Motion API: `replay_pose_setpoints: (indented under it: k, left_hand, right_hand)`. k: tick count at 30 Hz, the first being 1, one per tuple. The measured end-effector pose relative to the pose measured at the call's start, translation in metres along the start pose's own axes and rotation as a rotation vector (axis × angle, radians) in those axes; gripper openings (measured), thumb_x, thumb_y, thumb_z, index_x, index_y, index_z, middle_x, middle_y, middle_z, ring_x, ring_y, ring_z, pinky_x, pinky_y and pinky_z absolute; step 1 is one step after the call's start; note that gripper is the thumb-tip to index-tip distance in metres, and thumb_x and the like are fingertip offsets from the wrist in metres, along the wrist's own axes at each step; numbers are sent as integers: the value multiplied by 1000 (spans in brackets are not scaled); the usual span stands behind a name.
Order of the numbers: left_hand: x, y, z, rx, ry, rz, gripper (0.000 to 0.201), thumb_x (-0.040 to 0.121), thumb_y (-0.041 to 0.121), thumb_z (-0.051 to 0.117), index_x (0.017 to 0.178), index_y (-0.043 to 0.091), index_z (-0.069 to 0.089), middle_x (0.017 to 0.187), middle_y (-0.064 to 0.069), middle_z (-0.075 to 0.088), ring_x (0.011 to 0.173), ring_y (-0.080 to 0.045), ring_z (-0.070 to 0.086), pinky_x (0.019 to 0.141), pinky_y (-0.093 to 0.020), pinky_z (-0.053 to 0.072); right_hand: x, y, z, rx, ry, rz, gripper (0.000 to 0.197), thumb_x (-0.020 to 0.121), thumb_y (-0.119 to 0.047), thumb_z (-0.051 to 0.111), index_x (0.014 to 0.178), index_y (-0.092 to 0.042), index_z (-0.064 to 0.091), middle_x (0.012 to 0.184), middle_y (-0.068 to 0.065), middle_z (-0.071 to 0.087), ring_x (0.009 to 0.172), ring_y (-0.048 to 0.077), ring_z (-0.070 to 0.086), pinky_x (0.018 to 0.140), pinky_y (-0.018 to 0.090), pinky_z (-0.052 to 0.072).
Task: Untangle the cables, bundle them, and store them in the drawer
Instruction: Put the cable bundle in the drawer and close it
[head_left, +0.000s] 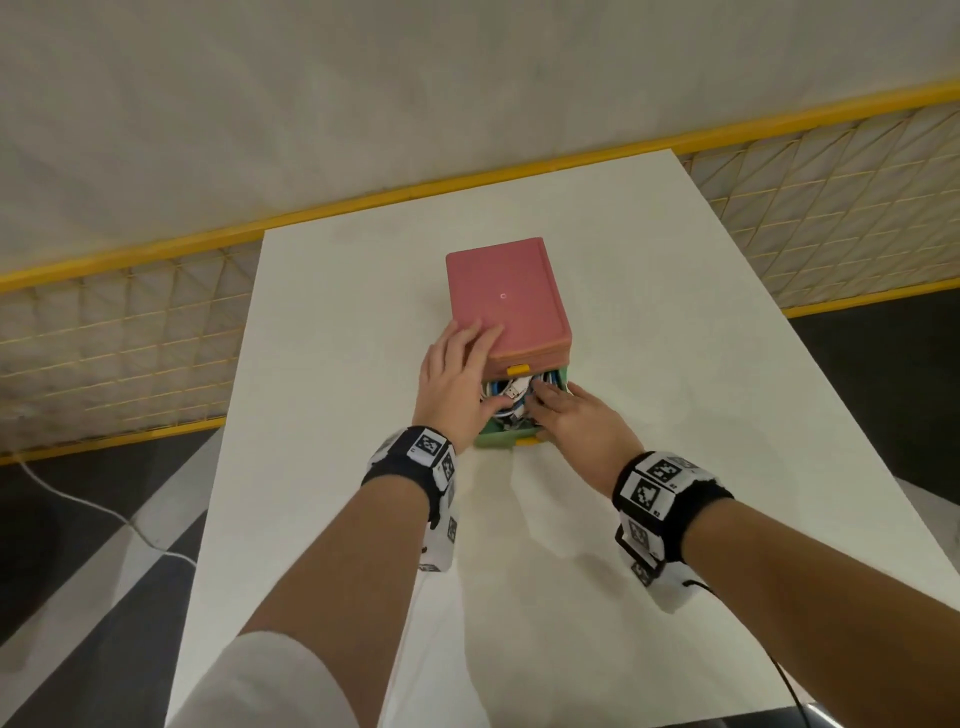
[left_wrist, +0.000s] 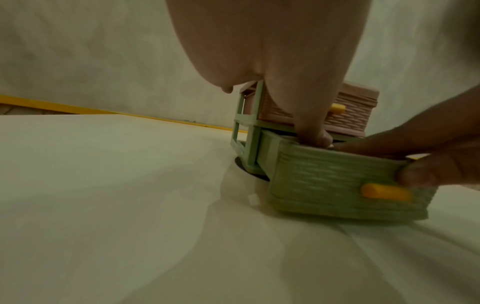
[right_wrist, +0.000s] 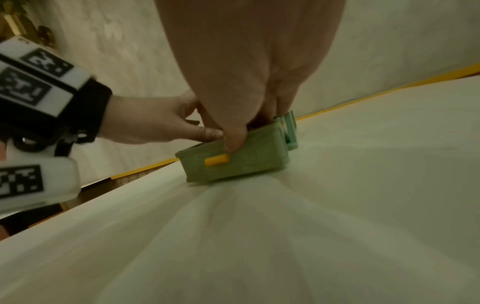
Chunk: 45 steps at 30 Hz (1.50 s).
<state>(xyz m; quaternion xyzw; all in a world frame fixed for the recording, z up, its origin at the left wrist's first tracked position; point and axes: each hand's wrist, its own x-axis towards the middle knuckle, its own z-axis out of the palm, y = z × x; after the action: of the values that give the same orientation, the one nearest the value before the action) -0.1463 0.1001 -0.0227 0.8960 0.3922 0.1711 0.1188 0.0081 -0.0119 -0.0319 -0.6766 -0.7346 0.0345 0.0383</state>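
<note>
A small drawer unit with a pink top (head_left: 506, 296) stands mid-table. Its green lower drawer (head_left: 496, 442) is pulled out toward me, and coiled white and blue cables (head_left: 511, 396) lie inside. My left hand (head_left: 462, 364) rests flat on the pink top, and its thumb (left_wrist: 311, 135) reaches down into the drawer (left_wrist: 324, 181) onto the cables. My right hand (head_left: 571, 421) grips the drawer's front wall: its fingers curl over the rim onto the cables and its thumb (right_wrist: 233, 142) presses the drawer front (right_wrist: 249, 164) just above the yellow handle (right_wrist: 217, 160).
The pink upper drawer with a yellow handle (head_left: 518, 370) is closed. The white table (head_left: 675, 364) reaches a yellow mesh fence (head_left: 130, 322) behind. A white cord (head_left: 78, 499) lies on the floor to the left. A black wire (head_left: 779, 670) trails from my right wristband.
</note>
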Motion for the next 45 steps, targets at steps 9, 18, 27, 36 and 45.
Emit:
replay_pose_setpoints:
  k: [9,18,27,36,45]
  left_hand:
    - [7,12,4,-13,43,-80,89,64,40,86,141,22,44,139,-8,42,129,-33,34,108,-41,35]
    - [11,15,6,-20,62,-103,76,69,16,84,135,22,47,135,-8,43,124,-32,34,92,-46,52]
    - [9,15,7,53,56,-70,91,57,42,88,135,18,46,132,-11,48,124,-33,36,98,-40,45]
    - [12,11,4,9,87,-71,79,62,37,86,129,20,49,127,-7,49,114,-30,40,96,-37,45]
    - [7,9,-1,-79,45,-52,66,73,15,69,135,19,48,133,-6,46,119,-27,31,94,-40,48]
  right_hand:
    - [-2,12,-1,1,212,-82,22,61,1,77,80,-10,73,78,3,62,66,23,63,84,34,54]
    - [13,-2,-4,-10,141,-55,32,50,2,72,73,-20,73,72,-6,70,67,11,68,76,20,52]
    - [8,1,14,-54,300,-32,41,49,-6,82,86,-17,69,83,-1,76,60,11,69,87,28,46]
    - [12,-3,13,24,219,93,30,66,-1,67,92,-15,64,74,-1,71,76,22,66,77,38,45]
    - [17,-2,14,564,471,471,122,39,-45,92,139,-21,26,119,12,41,106,26,47,90,43,46]
